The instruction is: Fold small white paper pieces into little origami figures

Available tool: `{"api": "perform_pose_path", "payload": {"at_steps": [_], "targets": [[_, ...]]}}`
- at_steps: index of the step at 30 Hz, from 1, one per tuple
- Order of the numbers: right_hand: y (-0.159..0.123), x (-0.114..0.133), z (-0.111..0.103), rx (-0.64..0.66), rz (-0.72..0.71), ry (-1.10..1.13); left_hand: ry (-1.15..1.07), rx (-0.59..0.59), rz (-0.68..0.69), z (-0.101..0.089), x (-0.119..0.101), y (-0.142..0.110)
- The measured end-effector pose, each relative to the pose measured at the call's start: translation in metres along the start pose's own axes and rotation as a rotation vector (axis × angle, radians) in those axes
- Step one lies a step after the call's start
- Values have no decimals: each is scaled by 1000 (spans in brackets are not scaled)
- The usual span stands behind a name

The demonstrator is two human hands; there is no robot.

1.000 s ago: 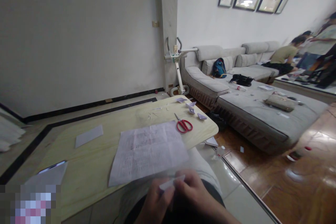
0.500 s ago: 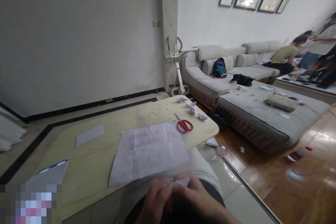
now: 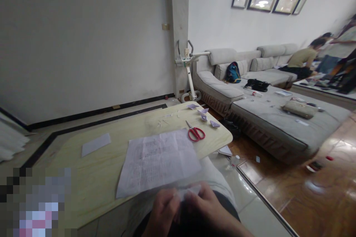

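Note:
Close to my lap, my left hand (image 3: 166,207) and my right hand (image 3: 204,200) pinch a small piece of folded paper (image 3: 182,193) between them. Its exact shape is partly covered by my fingers. Just beyond my hands, a large creased sheet of paper (image 3: 158,161) with faint print lies flat on the table. Red-handled scissors (image 3: 197,133) rest past its far right corner, blades apart from any paper. Several small folded paper pieces (image 3: 204,117), boat-like in shape, stand near the table's far right corner.
The pale table (image 3: 111,177) carries a smaller paper stack (image 3: 96,144) on the left and thin paper scraps (image 3: 164,121) at the back. A grey sofa (image 3: 267,126) with bags stands right, a plastic bottle (image 3: 235,161) below the table edge. Other people (image 3: 303,57) are at far right.
My hands have shifted slightly apart, and more of the folded paper shows between them. The things on the table lie as before.

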State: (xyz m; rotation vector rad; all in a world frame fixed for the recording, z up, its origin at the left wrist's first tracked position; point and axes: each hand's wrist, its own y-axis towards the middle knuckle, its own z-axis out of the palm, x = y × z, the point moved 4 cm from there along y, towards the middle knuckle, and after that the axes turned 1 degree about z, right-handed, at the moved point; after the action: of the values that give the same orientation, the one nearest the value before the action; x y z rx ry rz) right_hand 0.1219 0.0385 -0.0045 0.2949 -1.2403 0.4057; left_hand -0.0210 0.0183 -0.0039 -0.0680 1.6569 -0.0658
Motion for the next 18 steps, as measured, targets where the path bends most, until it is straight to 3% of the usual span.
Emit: {"api": "perform_pose_path", "payload": {"at_steps": [2,6,11,14,18], "targets": [[0,-3,1,27,-14,25,20,-12,-18,4,-1,-1],[0,-3,3,17,11,64,-24,-182,-31,8,-2,-5],[0,-4,-1,-43,85,10,-37,-92,-3,13,-8,-6],[-3,-6,-3,2,108,-1,-71,-160,-46,11,-7,-7],[0,4,-8,41,1,116,-134,-157,-2,4,-6,2]]}}
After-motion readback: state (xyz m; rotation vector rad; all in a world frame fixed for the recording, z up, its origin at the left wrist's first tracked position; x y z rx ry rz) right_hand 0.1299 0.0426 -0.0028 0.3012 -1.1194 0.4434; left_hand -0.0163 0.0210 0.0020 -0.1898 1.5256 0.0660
